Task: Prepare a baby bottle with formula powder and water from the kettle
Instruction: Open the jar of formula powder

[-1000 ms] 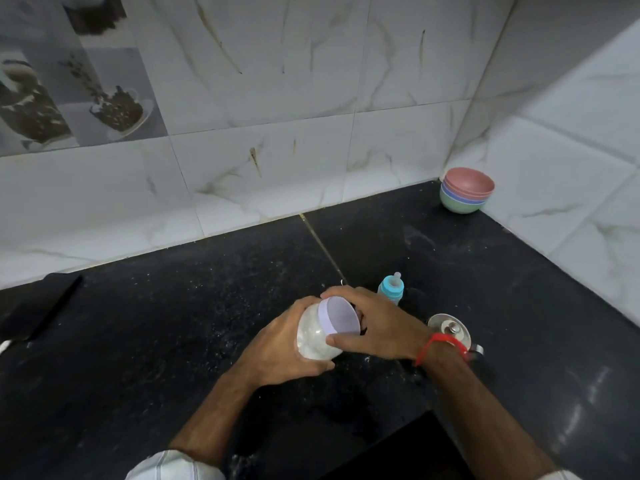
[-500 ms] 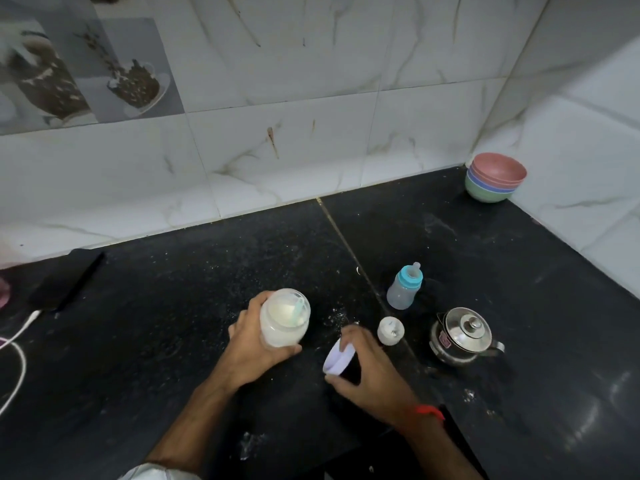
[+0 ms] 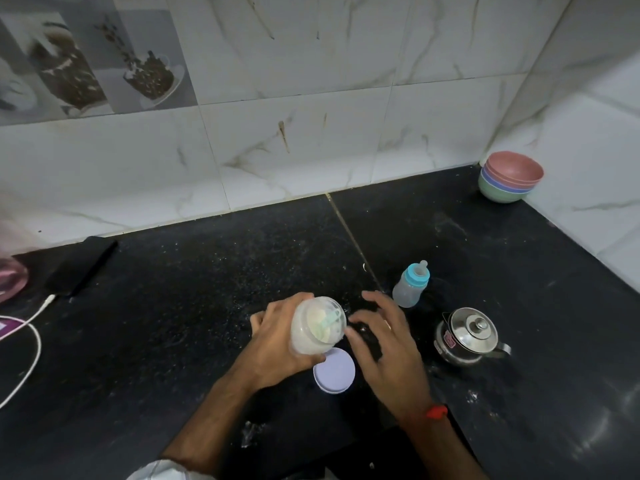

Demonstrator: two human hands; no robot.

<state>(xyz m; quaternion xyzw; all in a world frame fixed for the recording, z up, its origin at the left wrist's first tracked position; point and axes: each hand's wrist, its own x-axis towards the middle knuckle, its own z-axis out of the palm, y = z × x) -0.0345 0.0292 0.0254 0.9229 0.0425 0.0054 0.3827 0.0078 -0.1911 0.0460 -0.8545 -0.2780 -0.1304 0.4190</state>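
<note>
My left hand grips a clear jar of white formula powder, tilted with its open mouth toward me; a pale scoop lies inside. The jar's lilac lid lies flat on the black counter just below the jar. My right hand hovers to the right of the jar with spread fingers, holding nothing. A small baby bottle with a blue collar and teat stands upright beyond my right hand. The steel kettle with its lid on sits to the right.
A stack of coloured bowls sits in the far right corner against the tiled wall. A black phone with a white cable lies at the left. A pink object shows at the left edge. Powder specks dot the counter.
My right hand took the lilac lid off the jar, set it on the counter and let go. It now hovers with fingers spread beside the open jar.
</note>
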